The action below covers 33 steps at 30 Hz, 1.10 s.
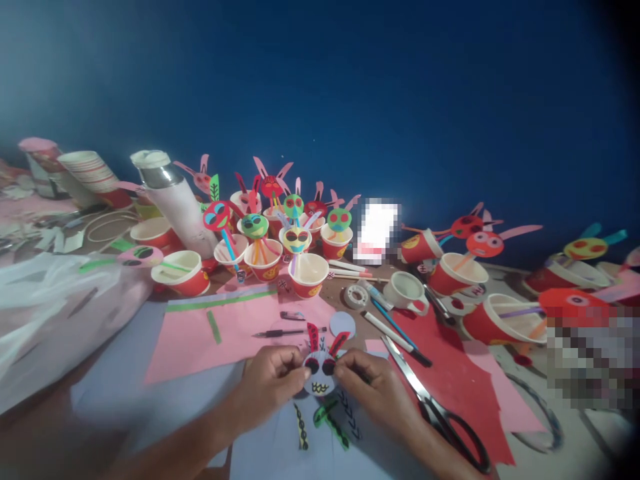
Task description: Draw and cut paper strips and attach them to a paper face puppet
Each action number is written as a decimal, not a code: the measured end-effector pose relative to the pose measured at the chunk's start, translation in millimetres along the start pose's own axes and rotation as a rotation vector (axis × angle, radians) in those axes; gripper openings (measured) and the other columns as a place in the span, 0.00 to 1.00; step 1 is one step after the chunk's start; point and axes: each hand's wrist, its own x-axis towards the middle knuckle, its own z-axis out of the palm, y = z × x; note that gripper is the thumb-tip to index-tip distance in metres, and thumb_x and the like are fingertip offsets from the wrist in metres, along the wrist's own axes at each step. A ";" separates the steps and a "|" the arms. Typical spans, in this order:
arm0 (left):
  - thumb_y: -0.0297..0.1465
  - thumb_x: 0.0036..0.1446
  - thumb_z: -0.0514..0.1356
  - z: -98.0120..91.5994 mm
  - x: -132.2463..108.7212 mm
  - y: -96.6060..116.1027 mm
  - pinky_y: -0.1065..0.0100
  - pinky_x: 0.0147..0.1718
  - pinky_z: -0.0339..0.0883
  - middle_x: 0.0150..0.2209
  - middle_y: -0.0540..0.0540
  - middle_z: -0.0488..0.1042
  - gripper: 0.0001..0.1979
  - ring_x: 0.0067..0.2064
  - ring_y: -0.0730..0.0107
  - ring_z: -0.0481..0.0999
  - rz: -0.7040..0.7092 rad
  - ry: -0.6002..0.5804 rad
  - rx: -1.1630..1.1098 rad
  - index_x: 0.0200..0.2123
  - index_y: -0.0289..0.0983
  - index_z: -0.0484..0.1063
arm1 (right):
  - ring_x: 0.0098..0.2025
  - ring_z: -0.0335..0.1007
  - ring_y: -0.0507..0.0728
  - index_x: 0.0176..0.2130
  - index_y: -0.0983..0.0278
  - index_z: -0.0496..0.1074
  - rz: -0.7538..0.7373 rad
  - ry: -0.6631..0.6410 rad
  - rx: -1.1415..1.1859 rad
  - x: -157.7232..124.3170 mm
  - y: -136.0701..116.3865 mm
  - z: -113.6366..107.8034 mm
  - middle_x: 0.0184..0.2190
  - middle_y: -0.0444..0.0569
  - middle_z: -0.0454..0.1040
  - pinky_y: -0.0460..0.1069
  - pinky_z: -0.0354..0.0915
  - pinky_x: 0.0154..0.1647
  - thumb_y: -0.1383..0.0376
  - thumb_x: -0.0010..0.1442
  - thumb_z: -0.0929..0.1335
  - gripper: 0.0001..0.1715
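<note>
Between my two hands is a round white paper face point(319, 381) with black eyes rimmed in red, a yellow zigzag mouth and two red ears standing up. My left hand point(275, 377) pinches its left edge between thumb and fingers. On the opposite edge, my right hand point(364, 379) pinches it near the eye. Below the face, on pale paper point(270, 443), lie a green cut-out piece point(330, 421) with dark marks and a yellowish patterned strip point(301, 427). Just behind it are a white paper disc point(343, 325) and a black pen point(280, 333).
Scissors point(440, 410) lie on red paper point(460, 373) at the right. Pink paper point(195, 333) spreads on the left. Several red paper cups with paper faces line the back, near a white bottle point(175, 207). A white mug point(406, 291) and a tape roll point(357, 297) stand mid-table.
</note>
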 end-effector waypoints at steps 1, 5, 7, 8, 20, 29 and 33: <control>0.37 0.52 0.56 0.0 0.5 -0.9 0.76 0.15 0.46 0.15 0.57 0.57 0.13 0.17 0.80 0.55 0.007 0.005 -0.001 0.21 0.37 0.59 | 0.25 0.56 0.50 0.25 0.65 0.68 0.004 0.005 -0.001 0.6 -1.0 0.0 0.21 0.42 0.62 0.45 0.55 0.26 0.60 0.56 0.65 0.13; 0.38 0.52 0.57 -0.5 1.5 -0.5 0.75 0.16 0.46 0.19 0.55 0.62 0.12 0.17 0.81 0.54 0.009 -0.007 -0.054 0.25 0.35 0.64 | 0.25 0.57 0.51 0.24 0.65 0.68 -0.030 0.057 -0.060 3.8 -3.8 -7.8 0.21 0.42 0.63 0.45 0.56 0.26 0.61 0.56 0.65 0.13; 0.39 0.52 0.57 -2.3 1.6 1.4 0.75 0.16 0.49 0.22 0.54 0.65 0.12 0.18 0.81 0.54 0.003 0.005 -0.074 0.32 0.34 0.69 | 0.25 0.58 0.51 0.25 0.64 0.68 -0.037 0.087 -0.097 7.6 -3.2 -20.2 0.22 0.43 0.65 0.45 0.56 0.26 0.60 0.57 0.64 0.13; 0.39 0.53 0.57 -3.5 1.7 2.3 0.75 0.17 0.51 0.23 0.53 0.65 0.13 0.18 0.81 0.55 0.001 0.014 -0.071 0.34 0.34 0.69 | 0.25 0.59 0.51 0.26 0.64 0.69 -0.029 0.100 -0.113 10.4 -2.2 -28.7 0.22 0.43 0.66 0.45 0.57 0.26 0.59 0.57 0.64 0.13; 0.37 0.54 0.55 -5.0 4.5 4.8 0.75 0.18 0.52 0.18 0.55 0.61 0.11 0.19 0.78 0.56 0.029 0.065 0.014 0.26 0.36 0.68 | 0.24 0.62 0.52 0.26 0.64 0.69 0.014 0.156 -0.396 53.5 23.2 -100.3 0.20 0.42 0.68 0.46 0.56 0.24 0.58 0.54 0.63 0.13; 0.36 0.55 0.54 -8.8 4.6 3.3 0.75 0.20 0.52 0.21 0.53 0.64 0.10 0.20 0.78 0.56 0.033 0.065 0.016 0.27 0.36 0.68 | 0.26 0.66 0.54 0.29 0.63 0.72 -0.015 0.218 -0.611 57.4 21.0 -91.9 0.22 0.44 0.72 0.46 0.56 0.26 0.59 0.56 0.61 0.15; 0.36 0.55 0.54 -9.9 5.4 4.3 0.75 0.20 0.52 0.20 0.54 0.64 0.11 0.21 0.78 0.56 0.044 0.064 0.016 0.26 0.36 0.68 | 0.28 0.69 0.55 0.31 0.63 0.73 -0.005 0.237 -0.694 59.1 23.4 -88.9 0.25 0.46 0.75 0.47 0.56 0.27 0.60 0.57 0.61 0.14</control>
